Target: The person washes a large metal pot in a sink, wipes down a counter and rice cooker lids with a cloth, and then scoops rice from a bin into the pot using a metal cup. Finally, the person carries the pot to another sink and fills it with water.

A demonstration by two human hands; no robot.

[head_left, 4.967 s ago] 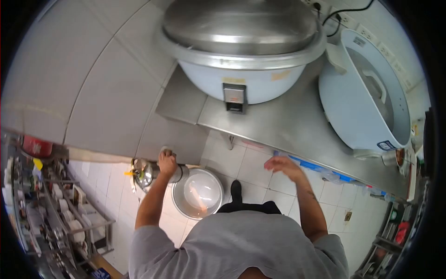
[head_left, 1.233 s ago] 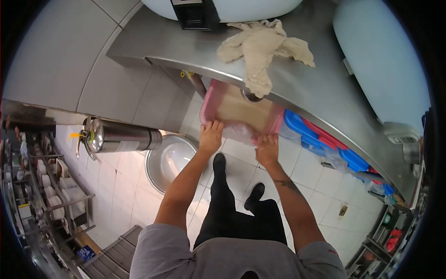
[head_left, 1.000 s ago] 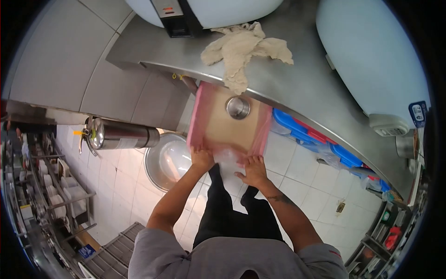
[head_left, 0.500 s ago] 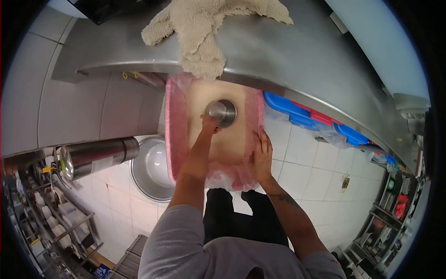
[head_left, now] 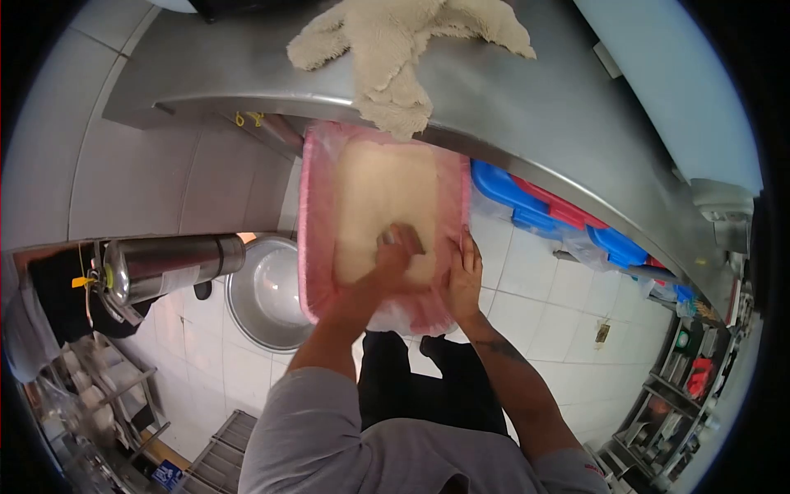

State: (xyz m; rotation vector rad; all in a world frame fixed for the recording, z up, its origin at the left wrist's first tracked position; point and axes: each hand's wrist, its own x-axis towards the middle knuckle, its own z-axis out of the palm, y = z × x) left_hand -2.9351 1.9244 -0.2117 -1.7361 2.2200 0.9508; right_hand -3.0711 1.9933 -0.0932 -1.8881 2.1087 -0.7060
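A pink bin (head_left: pixel 305 222) lined with clear plastic stands on the floor before me, holding pale, fine loose grain (head_left: pixel 387 185) that looks like rice. Low in the bin, my left hand (head_left: pixel 395 249) is closed on a metal cup (head_left: pixel 417 240). Motion smears both, and the hand covers part of the cup, which is tilted close to the grain surface. My right hand (head_left: pixel 466 276) lies along the bin's right rim near its front corner, fingers stretched out and thumb on the inner side.
A steel counter (head_left: pixel 510 90) overhangs the bin's far end, with a beige cloth (head_left: pixel 395 74) draped over its edge. To the left are a large metal bowl (head_left: pixel 267 329) and a steel cylinder (head_left: pixel 164 267). Blue-lidded containers (head_left: pixel 535 218) sit at right. Dark clothing (head_left: pixel 66 284) shows at far left.
My left hand has drawn the cup toward me through the bin, from the middle to nearer the front, and the cup has tipped. My right hand stays on the rim. Dark clothing has appeared at left.
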